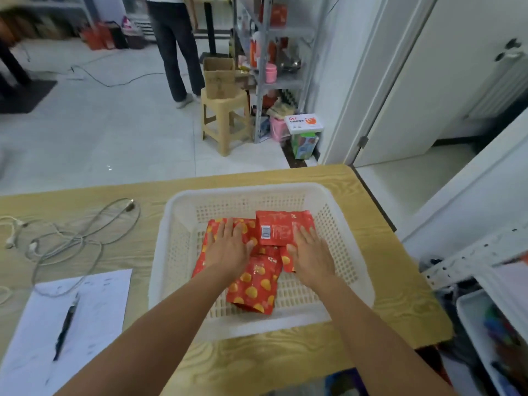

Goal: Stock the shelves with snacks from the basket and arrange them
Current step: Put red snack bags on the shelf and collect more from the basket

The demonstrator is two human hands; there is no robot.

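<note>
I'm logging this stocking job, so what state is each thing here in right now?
Basket: on the table, holding red packs.
Barcode pack: back up, atop the others.
Front pack: face up, lying flat.
Left hand: open, flat on the packs.
Right hand: open, flat on the packs.
Pen: lying on the paper.
Cable: loosely coiled on the table.
Box: flaps open, on the stool.

Soft even indoor light, blurred, curved edges

Four red snack packets (254, 287); one white basket (251, 190); one pen (64, 329); one paper sheet (97, 307)
</note>
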